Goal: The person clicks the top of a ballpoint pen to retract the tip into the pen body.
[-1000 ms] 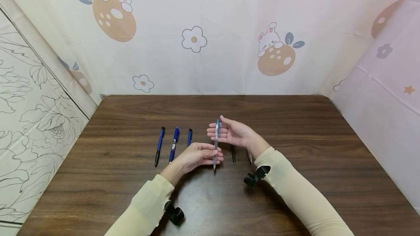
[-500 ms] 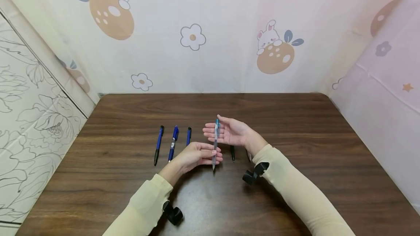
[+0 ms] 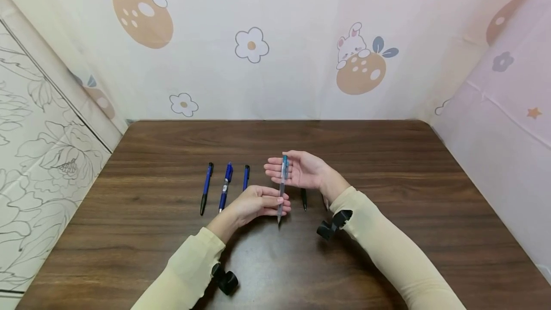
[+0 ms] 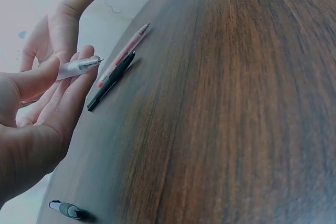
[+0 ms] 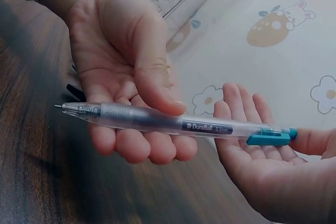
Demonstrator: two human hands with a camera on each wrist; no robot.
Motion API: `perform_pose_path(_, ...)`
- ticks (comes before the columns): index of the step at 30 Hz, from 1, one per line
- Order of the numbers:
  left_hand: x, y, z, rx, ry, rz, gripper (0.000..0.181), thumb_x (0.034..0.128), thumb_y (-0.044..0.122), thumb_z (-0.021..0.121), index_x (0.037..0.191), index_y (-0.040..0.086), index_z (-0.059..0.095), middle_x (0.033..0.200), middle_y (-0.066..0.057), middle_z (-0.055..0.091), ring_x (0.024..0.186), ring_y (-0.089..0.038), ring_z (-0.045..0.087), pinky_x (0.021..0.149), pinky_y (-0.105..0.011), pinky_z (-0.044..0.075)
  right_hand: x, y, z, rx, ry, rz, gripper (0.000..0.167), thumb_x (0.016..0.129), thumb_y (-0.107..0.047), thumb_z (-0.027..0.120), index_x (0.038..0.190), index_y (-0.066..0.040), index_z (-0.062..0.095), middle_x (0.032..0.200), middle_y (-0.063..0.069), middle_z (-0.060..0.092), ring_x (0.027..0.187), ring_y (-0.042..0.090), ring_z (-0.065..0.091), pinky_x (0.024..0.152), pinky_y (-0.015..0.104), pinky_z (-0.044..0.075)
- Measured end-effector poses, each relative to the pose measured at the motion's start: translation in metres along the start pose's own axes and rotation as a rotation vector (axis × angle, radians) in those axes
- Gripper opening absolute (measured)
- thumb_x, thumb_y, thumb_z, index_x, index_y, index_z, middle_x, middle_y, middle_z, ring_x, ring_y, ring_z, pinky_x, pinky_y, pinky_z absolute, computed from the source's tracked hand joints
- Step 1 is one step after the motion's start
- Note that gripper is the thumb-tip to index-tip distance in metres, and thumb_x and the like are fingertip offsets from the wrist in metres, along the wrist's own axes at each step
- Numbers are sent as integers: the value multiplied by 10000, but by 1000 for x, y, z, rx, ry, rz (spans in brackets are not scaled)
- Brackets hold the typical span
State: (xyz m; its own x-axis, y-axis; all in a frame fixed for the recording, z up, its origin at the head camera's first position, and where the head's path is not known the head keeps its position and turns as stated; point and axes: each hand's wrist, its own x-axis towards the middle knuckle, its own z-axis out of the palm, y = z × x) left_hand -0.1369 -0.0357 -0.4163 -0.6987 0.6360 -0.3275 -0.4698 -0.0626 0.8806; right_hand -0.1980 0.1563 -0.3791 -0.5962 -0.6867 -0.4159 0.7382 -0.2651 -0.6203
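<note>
A clear click pen with a teal clip and button is held above the table, its tip toward the near side. My left hand pinches its lower barrel between the thumb and the fingers underneath. In the right wrist view the clear pen bears the print "DuraBall 0.5mm", and its metal tip sticks out. My right hand lies palm up behind the pen's upper end, its fingers straight. That hand's thumb touches the teal button at the pen's end.
Three blue pens lie left of the hands: one with a black grip, one darker blue, one partly hidden. Right of them lie a black pen and a pinkish clear pen. A patterned curtain hangs behind the table.
My right hand has shifted slightly left, and its thumb has come from beside the pen's end onto the teal button. The left hand keeps its pinch. The head view has tilted slightly.
</note>
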Motion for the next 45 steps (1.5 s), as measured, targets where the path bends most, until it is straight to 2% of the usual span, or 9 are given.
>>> perform_pose_path(6,-2,4,0,22,-2,9,341,955,2,533,1239,-184,507,1108,-266,685,897,-150,715,911,-395,572,0,-2,3,7,5,0,606,1057,-350,294,1523,6,142,1153,97,694,1092,195,660,938,313,551)
perform_pose_path(8,-2,5,0,27,-6,12,347,954,4,535,1242,-187,503,1139,-283,668,899,-149,715,912,-396,571,0,-2,4,9,5,1,561,1059,-326,294,1507,2,215,1151,95,695,1102,196,655,940,312,549)
perform_pose_path(13,-1,6,-2,19,-10,17,350,950,4,543,1240,-187,503,1042,-174,726,899,-151,717,913,-399,570,0,-4,5,13,-2,-3,422,1062,-286,287,1298,-8,501,1140,100,699,1089,203,661,940,316,549)
perform_pose_path(17,0,7,-2,11,-12,22,342,948,7,549,1230,-183,512,1015,-146,732,902,-157,717,914,-401,569,-1,-4,7,15,-7,-7,407,1062,-280,287,1175,-16,576,1123,102,705,1062,202,675,931,313,554)
perform_pose_path(19,-1,7,-2,7,-13,23,350,947,6,551,1235,-189,505,1009,-142,732,902,-158,717,914,-399,570,-1,-5,7,18,-4,-7,402,1061,-278,296,1187,-11,569,1126,104,705,1059,203,677,930,313,556)
perform_pose_path(21,-1,8,-2,7,-14,23,364,949,7,550,1244,-197,492,990,-123,734,903,-157,717,913,-394,570,-1,-5,8,20,1,-6,413,1059,-277,310,1294,-1,510,1132,105,703,1057,202,678,930,312,556)
perform_pose_path(24,-1,9,-2,5,-15,25,372,950,7,547,1252,-201,483,954,-84,733,903,-154,717,911,-388,571,-1,-5,10,14,-2,-4,499,1059,-281,308,1471,0,309,1132,96,704,1057,194,677,931,306,555)
perform_pose_path(28,0,8,-3,2,-18,28,372,952,8,542,1255,-200,481,940,-67,730,904,-151,716,910,-381,573,0,-6,9,3,-10,5,580,1062,-310,275,1531,-10,112,1116,74,713,1085,175,663,935,291,550)
perform_pose_path(45,0,6,-3,4,-10,31,351,954,9,538,1240,-191,500,955,-82,726,901,-155,715,903,-377,577,0,-5,8,16,-5,-6,537,1067,-282,259,1521,-6,178,1106,81,718,1039,181,683,922,299,555)
